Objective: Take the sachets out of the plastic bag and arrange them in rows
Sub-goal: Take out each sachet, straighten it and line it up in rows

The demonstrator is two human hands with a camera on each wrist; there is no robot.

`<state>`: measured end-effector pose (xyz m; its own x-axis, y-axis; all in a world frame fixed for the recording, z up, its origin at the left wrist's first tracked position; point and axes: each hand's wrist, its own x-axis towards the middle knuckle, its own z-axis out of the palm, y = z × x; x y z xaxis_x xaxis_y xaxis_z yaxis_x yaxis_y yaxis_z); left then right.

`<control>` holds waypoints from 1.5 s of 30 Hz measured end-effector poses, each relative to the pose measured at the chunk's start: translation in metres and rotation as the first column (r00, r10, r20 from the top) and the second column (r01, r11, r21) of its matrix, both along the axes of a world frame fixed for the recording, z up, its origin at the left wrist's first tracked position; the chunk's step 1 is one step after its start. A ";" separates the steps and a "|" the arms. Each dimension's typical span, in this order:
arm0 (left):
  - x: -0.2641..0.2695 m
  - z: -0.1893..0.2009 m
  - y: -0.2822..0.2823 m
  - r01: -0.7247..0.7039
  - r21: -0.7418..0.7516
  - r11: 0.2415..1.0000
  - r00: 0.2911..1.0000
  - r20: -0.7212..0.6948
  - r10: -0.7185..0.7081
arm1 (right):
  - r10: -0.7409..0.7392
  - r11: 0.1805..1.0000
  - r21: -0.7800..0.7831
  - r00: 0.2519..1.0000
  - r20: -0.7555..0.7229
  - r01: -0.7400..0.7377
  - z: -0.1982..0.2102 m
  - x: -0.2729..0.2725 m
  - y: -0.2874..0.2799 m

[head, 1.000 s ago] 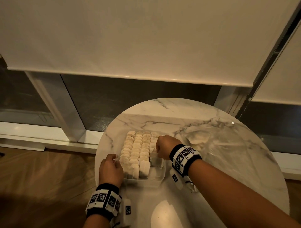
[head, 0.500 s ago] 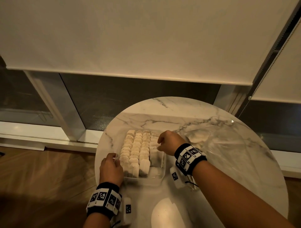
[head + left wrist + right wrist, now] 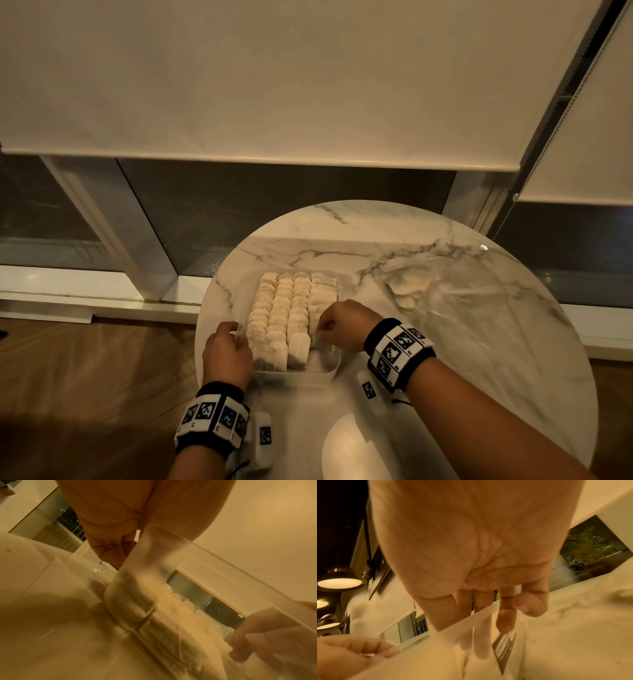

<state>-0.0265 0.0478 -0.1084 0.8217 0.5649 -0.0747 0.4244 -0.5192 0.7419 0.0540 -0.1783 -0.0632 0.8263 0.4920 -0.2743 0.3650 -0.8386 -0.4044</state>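
A clear plastic container point(image 3: 329, 371) sits on the round marble table point(image 3: 445, 342), packed with upright pale sachets point(image 3: 281, 308) in three full rows and a shorter fourth row on the right. My left hand point(image 3: 235, 335) grips the container's near-left corner point(image 3: 154, 555). My right hand point(image 3: 322, 329) reaches down into the right-hand row with curled fingers. In the right wrist view its thumb and forefinger point(image 3: 513, 613) pinch a sachet, whose paper tag point(image 3: 503, 647) hangs below them behind the container wall. The crumpled plastic bag point(image 3: 409, 284) lies to the right, with a few sachets inside.
The table stands against a low window with white blinds point(image 3: 274, 85) drawn most of the way down. Wooden floor point(image 3: 85, 377) lies to the left, beyond the table edge. Bare marble stretches right of the bag and in front of the container.
My right hand lifted slightly to the right, then came back down nearer to me into the container's right-hand row. The left hand and the container have stayed put.
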 end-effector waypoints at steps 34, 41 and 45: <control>-0.026 0.014 -0.203 0.842 0.171 0.512 0.540 -0.301 -0.786 | -0.511 0.858 0.033 0.858 -0.057 0.513 -0.043 -0.058 -0.151; -0.025 0.011 -0.207 0.823 0.289 0.490 0.563 -0.288 -0.775 | -0.520 0.852 0.050 0.853 -0.047 0.522 -0.041 -0.057 -0.154; -0.026 0.006 -0.205 0.839 0.276 0.469 0.540 -0.329 -0.774 | -0.520 0.847 0.103 0.853 -0.054 0.522 -0.041 -0.056 -0.159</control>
